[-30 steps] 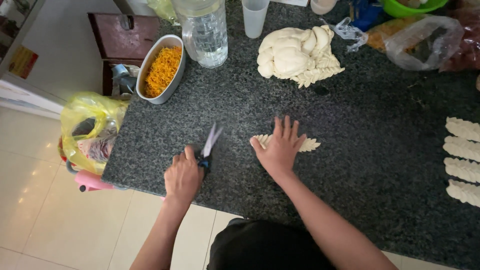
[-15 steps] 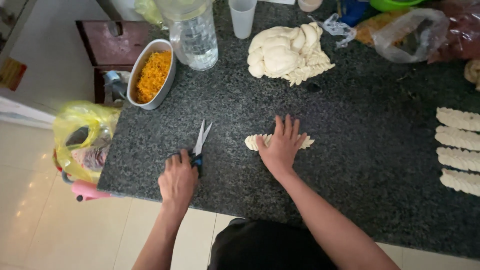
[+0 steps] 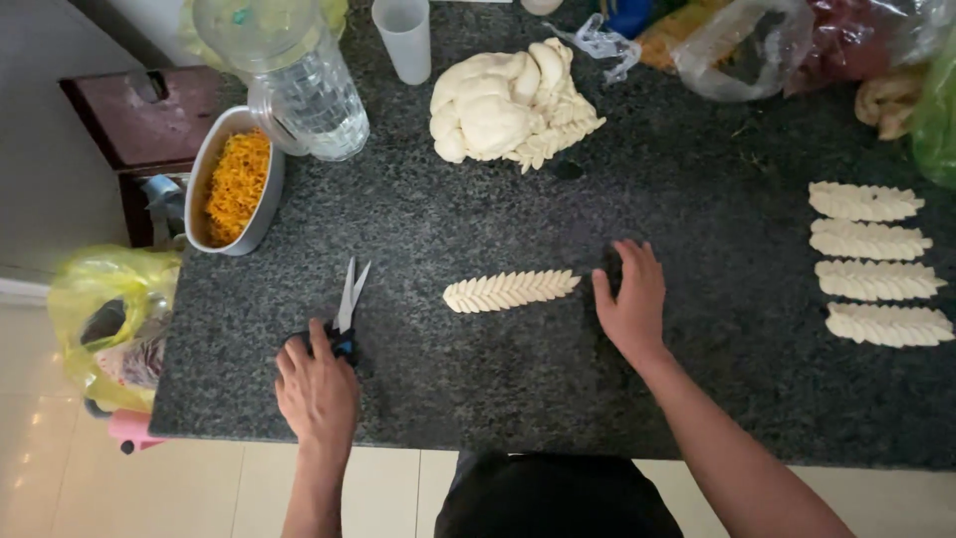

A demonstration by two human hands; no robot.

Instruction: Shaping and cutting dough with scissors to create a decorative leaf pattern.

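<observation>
Scissors (image 3: 344, 309), half open under the left hand's (image 3: 317, 387) flat, spread fingers, could nick them; right hand (image 3: 629, 302) lay spread beside the dough leaf (image 3: 510, 290).

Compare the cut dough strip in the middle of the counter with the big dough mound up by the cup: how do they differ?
The cut dough strip is flat, slim and snipped along both edges into a leaf-like pattern; the dough mound is a thick heap of smooth folds, with only a few ridged pieces at its right. The strip lies alone between the left hand and right hand, touched by neither; the mound sits farther back. Both are pale cream dough on the dark granite counter.
</observation>
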